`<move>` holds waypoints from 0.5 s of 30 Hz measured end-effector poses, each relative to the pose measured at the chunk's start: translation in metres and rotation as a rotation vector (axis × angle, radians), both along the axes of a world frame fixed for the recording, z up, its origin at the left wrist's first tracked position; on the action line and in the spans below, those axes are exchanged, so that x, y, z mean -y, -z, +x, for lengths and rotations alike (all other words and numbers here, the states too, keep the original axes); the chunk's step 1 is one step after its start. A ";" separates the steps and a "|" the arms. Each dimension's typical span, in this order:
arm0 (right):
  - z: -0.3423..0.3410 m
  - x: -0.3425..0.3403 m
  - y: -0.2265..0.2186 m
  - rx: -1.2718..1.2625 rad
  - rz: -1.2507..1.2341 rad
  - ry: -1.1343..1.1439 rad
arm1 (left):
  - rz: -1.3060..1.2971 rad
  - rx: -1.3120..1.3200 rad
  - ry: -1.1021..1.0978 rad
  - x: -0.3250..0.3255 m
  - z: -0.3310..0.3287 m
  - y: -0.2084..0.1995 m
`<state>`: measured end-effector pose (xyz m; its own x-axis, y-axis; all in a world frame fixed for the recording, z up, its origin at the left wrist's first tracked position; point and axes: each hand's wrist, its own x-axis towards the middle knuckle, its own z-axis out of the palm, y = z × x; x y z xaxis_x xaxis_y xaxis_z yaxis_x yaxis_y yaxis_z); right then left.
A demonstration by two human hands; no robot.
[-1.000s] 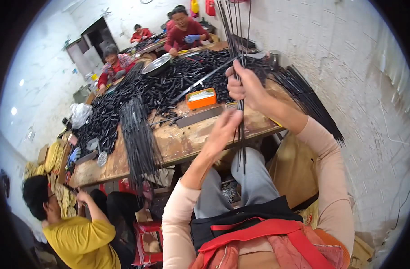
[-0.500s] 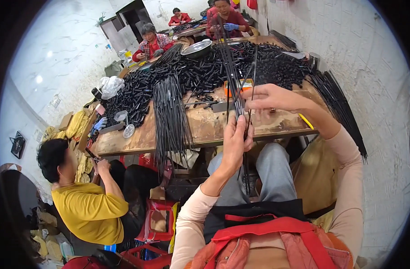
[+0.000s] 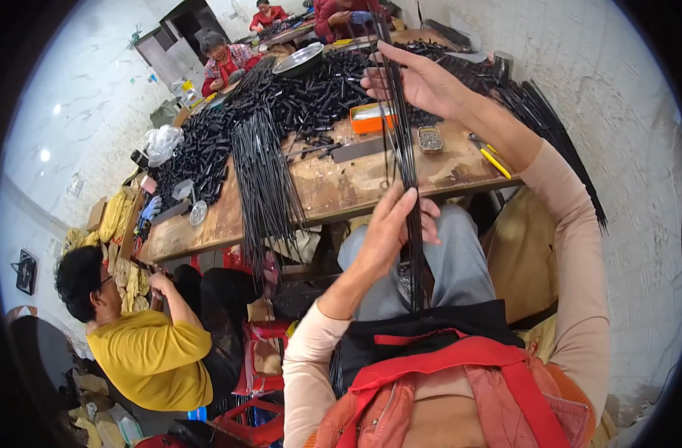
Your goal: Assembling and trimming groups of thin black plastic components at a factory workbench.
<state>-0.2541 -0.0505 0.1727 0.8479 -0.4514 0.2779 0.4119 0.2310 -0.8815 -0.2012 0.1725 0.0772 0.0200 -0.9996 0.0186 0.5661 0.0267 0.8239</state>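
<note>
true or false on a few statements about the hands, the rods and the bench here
1. Both hands hold one bundle of thin black rods. True: the right hand grips it high, the left hand lower down.
2. The bundle lies flat on the bench. False: it stands roughly upright over the lap.
3. An orange tray sits on the wooden bench. True.
4. The person in the yellow shirt sits to the wearer's right. False: to the left, low down.
5. The yellow-handled pliers are in the left hand. False: they lie on the bench.
</note>
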 end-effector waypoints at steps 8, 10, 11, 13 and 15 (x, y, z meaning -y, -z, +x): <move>-0.020 -0.036 -0.008 -0.148 -0.058 -0.098 | -0.090 0.018 0.125 0.017 0.029 -0.032; -0.025 -0.045 -0.010 -0.140 -0.045 -0.096 | -0.048 -0.050 0.212 0.001 0.020 -0.022; -0.029 -0.053 -0.011 -0.138 -0.117 -0.061 | -0.023 -0.039 0.180 -0.006 0.015 -0.020; -0.034 -0.066 -0.005 -0.142 -0.222 -0.010 | -0.064 0.016 0.146 -0.004 0.017 -0.024; -0.032 -0.063 -0.001 -0.195 -0.295 0.023 | -0.107 -0.008 0.100 0.009 0.025 -0.036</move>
<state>-0.2862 0.0121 0.1739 0.8884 -0.3954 0.2332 0.2317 -0.0521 -0.9714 -0.1762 0.1640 0.1128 -0.0788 -0.9889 0.1260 0.5773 0.0577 0.8145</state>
